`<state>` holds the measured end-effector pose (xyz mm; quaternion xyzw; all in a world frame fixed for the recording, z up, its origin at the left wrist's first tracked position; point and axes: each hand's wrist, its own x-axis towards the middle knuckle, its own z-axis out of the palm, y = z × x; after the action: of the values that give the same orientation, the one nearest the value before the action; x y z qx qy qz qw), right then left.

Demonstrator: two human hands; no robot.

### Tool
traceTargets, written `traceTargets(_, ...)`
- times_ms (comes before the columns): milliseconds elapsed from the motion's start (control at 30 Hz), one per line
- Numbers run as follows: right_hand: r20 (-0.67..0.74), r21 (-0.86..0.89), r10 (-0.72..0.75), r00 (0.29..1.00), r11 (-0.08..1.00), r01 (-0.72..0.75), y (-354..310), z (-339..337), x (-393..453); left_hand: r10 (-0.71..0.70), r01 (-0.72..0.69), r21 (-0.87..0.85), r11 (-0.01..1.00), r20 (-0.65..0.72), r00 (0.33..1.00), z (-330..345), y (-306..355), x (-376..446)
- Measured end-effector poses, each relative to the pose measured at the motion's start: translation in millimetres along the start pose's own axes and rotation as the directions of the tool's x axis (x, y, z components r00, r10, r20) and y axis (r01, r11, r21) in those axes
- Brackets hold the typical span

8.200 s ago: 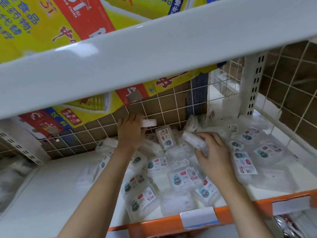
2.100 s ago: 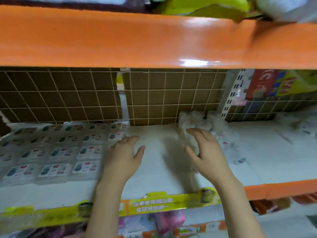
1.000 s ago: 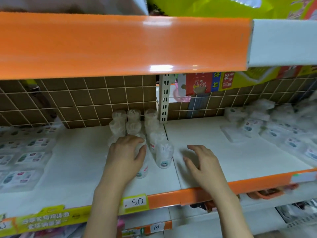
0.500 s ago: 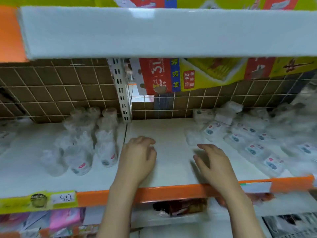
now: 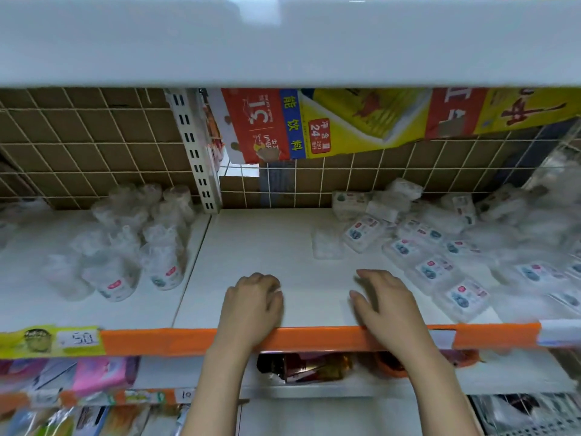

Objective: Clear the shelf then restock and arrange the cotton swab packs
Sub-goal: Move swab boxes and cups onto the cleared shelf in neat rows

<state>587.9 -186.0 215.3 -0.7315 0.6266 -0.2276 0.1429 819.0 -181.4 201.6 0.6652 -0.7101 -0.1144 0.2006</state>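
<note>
A loose heap of flat cotton swab packs (image 5: 440, 247) with small printed labels covers the right part of the white shelf (image 5: 267, 240). Round clear cotton swab tubs (image 5: 138, 247) stand in a cluster on the shelf section to the left. My left hand (image 5: 254, 303) rests near the shelf's front edge with its fingers curled and nothing in it. My right hand (image 5: 386, 300) hovers palm down beside it, fingers slightly apart, holding nothing, a short way left of the nearest flat pack (image 5: 462, 298).
An orange front rail (image 5: 314, 339) edges the shelf, with a yellow price tag (image 5: 50, 339) at the left. A white upright (image 5: 198, 152) and wire grid back the shelf. A white shelf (image 5: 283, 39) hangs low overhead. Packaged goods (image 5: 305, 368) fill the lower shelf.
The view has swung right from the tub section to the section with the flat packs. Both hands came along empty and drew back toward the front rail.
</note>
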Motion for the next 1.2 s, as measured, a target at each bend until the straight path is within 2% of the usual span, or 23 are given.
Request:
traceTargets(200, 0.000, -0.001, 0.005, 1.000, 1.000, -0.005, 2.0, -4.9, 1.9, 0.011, -0.012, -0.030, 0.999, -0.026, 1.000, 5.3, 3.0, 9.9)
traceTargets(300, -0.009, 0.007, 0.014, 1.000, 1.000, -0.014, 9.0, -8.7, -0.3, 0.027, -0.026, -0.020, 0.999, 0.011, 1.000, 9.0, 13.7, 13.5)
traceTargets(433, -0.065, 0.056, 0.001, 0.998, 0.998, 0.003, 23.9, -18.0, 0.8, 0.025, -0.025, -0.009, 1.000, 0.052, 0.998, 15.9, 31.2, 20.2)
traceTargets(533, -0.098, 0.081, -0.011, 0.995, 0.997, 0.019, 39.7, -32.1, 6.6, -0.002, 0.003, -0.017, 1.000, 0.023, 1.000, 22.4, 49.2, 28.1)
traceTargets(733, -0.130, 0.076, -0.063, 0.989, 0.994, 0.074, 112.2, -85.9, 18.3, -0.017, 0.016, -0.023, 1.000, -0.043, 0.999, 53.0, 133.9, 48.8)
traceTargets(900, -0.169, 0.042, -0.047, 0.984, 0.998, 0.055, 185.8, -131.6, 20.7, 0.070, -0.072, -0.060, 0.996, -0.041, 0.997, 85.6, 223.6, 70.1)
traceTargets(1033, -0.194, 0.059, -0.015, 0.981, 0.998, 0.027, 228.6, -154.6, 25.0, 0.110, -0.111, -0.033, 0.993, -0.012, 0.994, 106.0, 270.7, 82.9)
traceTargets(1100, -0.161, 0.048, -0.039, 0.986, 0.998, 0.048, 243.3, -159.0, 27.9, 0.104, -0.104, -0.027, 0.994, -0.012, 0.995, 113.0, 281.7, 83.3)
traceTargets(1200, 0.009, 0.055, -0.111, 0.994, 0.992, 0.110, 257.3, -158.5, 30.6, 0.074, -0.074, -0.002, 0.997, -0.010, 0.997, 119.3, 286.4, 83.4)
